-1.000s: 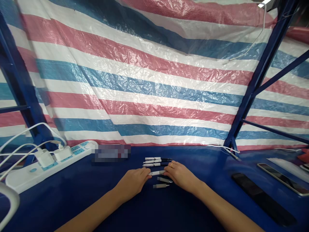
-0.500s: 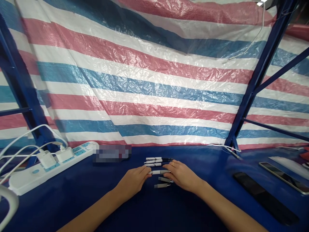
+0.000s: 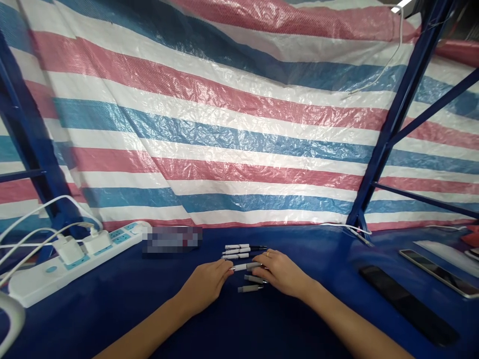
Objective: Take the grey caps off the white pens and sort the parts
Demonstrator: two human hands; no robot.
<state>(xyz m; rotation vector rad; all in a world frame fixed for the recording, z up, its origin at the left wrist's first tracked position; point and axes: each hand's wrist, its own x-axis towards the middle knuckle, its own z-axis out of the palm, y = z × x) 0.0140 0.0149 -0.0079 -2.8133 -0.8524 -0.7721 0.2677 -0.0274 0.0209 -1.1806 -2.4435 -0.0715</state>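
Note:
Between my hands lies a white pen (image 3: 241, 268) with a greyish cap-like end, held level just above or on the blue table. My left hand (image 3: 210, 281) pinches its left end, and my right hand (image 3: 280, 271) grips the grey end, its fingers closed. Just beyond it are several white pens (image 3: 237, 251) side by side, the farthest with a black end. Nearer to me, two short grey translucent pen caps (image 3: 250, 288) rest below the held pen, close to my right fingertips. Whether the held pen touches the table I cannot tell.
At the left a white power strip (image 3: 80, 264) carries plugs and cables. Behind the pens is a blurred-out package (image 3: 172, 240). To the right lie a long black object (image 3: 406, 304) and a phone (image 3: 439, 273). A striped tarp (image 3: 239, 124) hangs behind the table.
The view has shifted slightly. Both hands keep their hold on the pen, whose right end now sits tilted slightly higher.

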